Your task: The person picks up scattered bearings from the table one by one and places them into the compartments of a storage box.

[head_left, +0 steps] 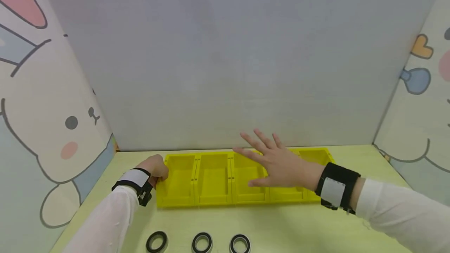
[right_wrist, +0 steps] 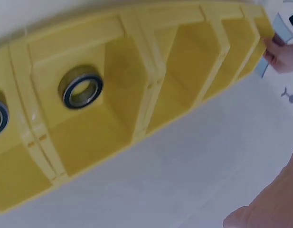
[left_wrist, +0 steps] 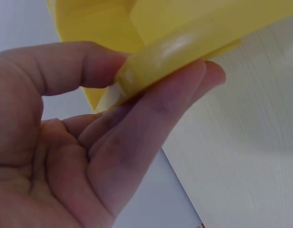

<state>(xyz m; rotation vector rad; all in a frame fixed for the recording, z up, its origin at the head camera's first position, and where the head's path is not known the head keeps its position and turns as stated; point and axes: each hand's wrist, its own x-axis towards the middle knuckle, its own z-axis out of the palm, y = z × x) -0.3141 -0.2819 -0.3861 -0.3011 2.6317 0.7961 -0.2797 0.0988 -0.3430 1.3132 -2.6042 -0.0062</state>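
Note:
My left hand [head_left: 154, 168] pinches the left end wall of a yellow divided bin [head_left: 213, 199], thumb on one side and fingers on the other, as the left wrist view shows up close on the bin wall [left_wrist: 174, 52]. Fingers spread and holding nothing, my right hand [head_left: 281, 165] hovers over the bin's right half and hides part of it. Inside two compartments in the right wrist view lie a ball bearing [right_wrist: 91, 88] and, cut by the frame edge, another bearing [right_wrist: 0, 116]. The left compartments hold nothing visible.
Three bearings lie in a row on the pale table before the bin: a left bearing [head_left: 156, 241], a middle bearing [head_left: 202, 242] and a right bearing [head_left: 240, 243]. A grey wall [head_left: 225, 69] stands behind, with cartoon-printed panels [head_left: 45, 128] on both sides.

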